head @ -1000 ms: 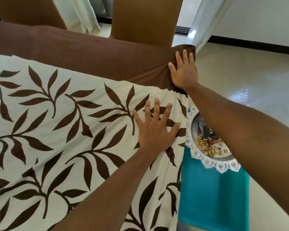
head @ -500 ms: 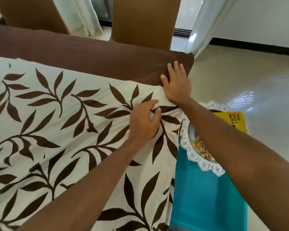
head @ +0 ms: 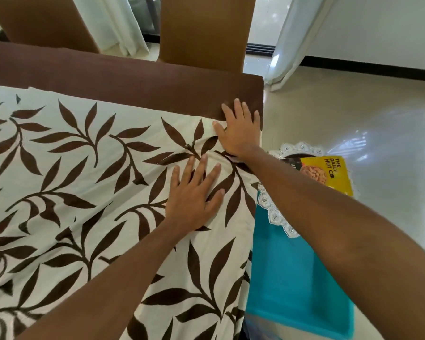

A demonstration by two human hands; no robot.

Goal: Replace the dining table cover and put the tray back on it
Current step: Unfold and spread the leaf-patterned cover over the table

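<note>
1. Where it drapes the worktop (head: pixel 123 79), leaf-print cover (head: pixel 79 182) lies bunched at its far right corner.
2. Tray (head: pixel 276 217) sits just off cover's right edge, lower, on teal surface (head: pixel 292 278); right hand (head: pixel 241 133) nearer, likely fetches it.
3. Left hand (head: pixel 194 200) and right hand both spread flat, pressing cover.

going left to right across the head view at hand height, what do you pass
leaf-print cover → left hand → right hand → silver tray → glossy floor
</note>
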